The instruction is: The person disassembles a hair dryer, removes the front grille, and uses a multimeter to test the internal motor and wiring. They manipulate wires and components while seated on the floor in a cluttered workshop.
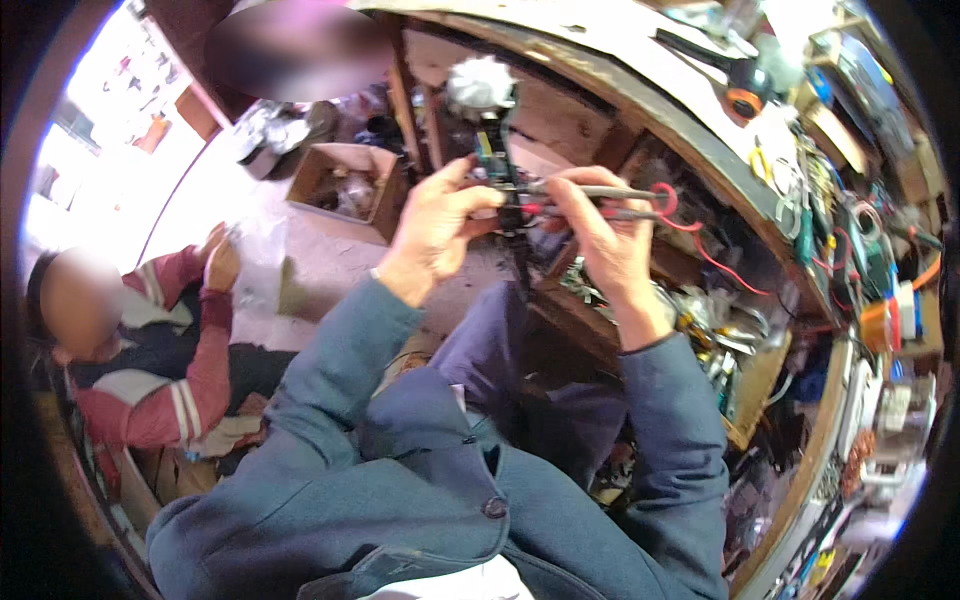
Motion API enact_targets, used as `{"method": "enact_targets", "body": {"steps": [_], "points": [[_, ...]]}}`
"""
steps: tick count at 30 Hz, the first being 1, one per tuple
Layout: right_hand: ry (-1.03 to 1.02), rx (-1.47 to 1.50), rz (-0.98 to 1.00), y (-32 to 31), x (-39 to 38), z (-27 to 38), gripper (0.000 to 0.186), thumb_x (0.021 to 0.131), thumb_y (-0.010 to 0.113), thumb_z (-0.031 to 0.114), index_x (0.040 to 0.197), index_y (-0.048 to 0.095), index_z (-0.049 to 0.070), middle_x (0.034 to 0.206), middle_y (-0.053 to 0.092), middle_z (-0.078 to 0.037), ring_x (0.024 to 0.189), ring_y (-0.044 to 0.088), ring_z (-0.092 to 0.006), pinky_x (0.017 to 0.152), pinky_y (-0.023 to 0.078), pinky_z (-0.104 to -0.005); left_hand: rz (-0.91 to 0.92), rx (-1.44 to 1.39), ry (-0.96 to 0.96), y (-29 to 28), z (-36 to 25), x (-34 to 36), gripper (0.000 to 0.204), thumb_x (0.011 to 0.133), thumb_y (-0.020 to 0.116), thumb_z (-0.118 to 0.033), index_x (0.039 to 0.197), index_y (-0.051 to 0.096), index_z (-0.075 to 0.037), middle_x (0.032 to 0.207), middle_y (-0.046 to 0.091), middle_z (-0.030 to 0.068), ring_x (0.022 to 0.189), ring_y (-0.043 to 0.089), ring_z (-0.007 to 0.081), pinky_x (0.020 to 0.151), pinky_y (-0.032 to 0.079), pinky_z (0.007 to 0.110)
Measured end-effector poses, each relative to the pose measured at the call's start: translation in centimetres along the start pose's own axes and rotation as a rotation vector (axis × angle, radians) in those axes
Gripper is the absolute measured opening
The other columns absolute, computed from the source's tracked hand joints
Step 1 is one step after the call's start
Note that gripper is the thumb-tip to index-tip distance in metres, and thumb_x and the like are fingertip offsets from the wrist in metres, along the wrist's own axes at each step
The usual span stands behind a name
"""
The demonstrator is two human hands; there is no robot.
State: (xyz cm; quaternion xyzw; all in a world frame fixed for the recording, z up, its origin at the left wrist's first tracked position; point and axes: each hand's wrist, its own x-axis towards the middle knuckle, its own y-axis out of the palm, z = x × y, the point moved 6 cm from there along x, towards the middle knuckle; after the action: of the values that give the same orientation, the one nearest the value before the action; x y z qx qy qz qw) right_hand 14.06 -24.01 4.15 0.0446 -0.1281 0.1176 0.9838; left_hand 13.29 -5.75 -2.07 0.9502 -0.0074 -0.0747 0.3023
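Ahead of me, my left hand [430, 230] grips a dark, narrow device [508, 205] with what looks like a green circuit board along it. At its upper end is a round, silvery, ribbed part [482, 88]. From the right, my right hand [605, 225] is closed around two thin test probes [628, 192], one above the other. A red lead [715, 260] curls away from them to the right. The probes point at the device's middle; their tips are too small to tell whether they touch it.
A workbench [590, 75] runs along the far right side, with pliers, screwdrivers and wires heaped at its right. Below it stands an open drawer [755, 400] of tools. An open cardboard box [345, 185] lies on the floor. At left sits a person in maroon sleeves [205, 370].
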Motion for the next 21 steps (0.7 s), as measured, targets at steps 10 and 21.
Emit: {"method": "enact_targets", "body": {"steps": [10, 21], "points": [[-0.037, 0.069, 0.002, 0.6, 0.5, -0.8, 0.014, 0.094, 0.074, 0.015, 0.090, 0.073, 0.002, 0.072, 0.071, -0.004, 0.060, 0.065, -0.0074, 0.053, 0.052, -0.0252, -0.003, 0.059, 0.033, -0.8, -0.3, -0.6, 0.050, 0.090, 0.063, 0.002, 0.139, 0.056, -0.006, 0.118, 0.070, 0.0043, 0.105, 0.068, 0.0155, 0.091, 0.057, 0.031], [-0.044, 0.087, 0.024, 1.1, 0.3, -0.5, 0.015, 0.095, 0.073, 0.016, 0.090, 0.072, 0.001, 0.072, 0.071, -0.005, 0.060, 0.066, -0.0085, 0.053, 0.053, -0.0255, 0.012, 0.088, 0.054, -2.0, -0.4, -0.6, 0.051, 0.089, 0.064, 0.004, 0.138, 0.057, -0.005, 0.118, 0.069, 0.0038, 0.102, 0.066, 0.0135, 0.091, 0.053, 0.027]]}}
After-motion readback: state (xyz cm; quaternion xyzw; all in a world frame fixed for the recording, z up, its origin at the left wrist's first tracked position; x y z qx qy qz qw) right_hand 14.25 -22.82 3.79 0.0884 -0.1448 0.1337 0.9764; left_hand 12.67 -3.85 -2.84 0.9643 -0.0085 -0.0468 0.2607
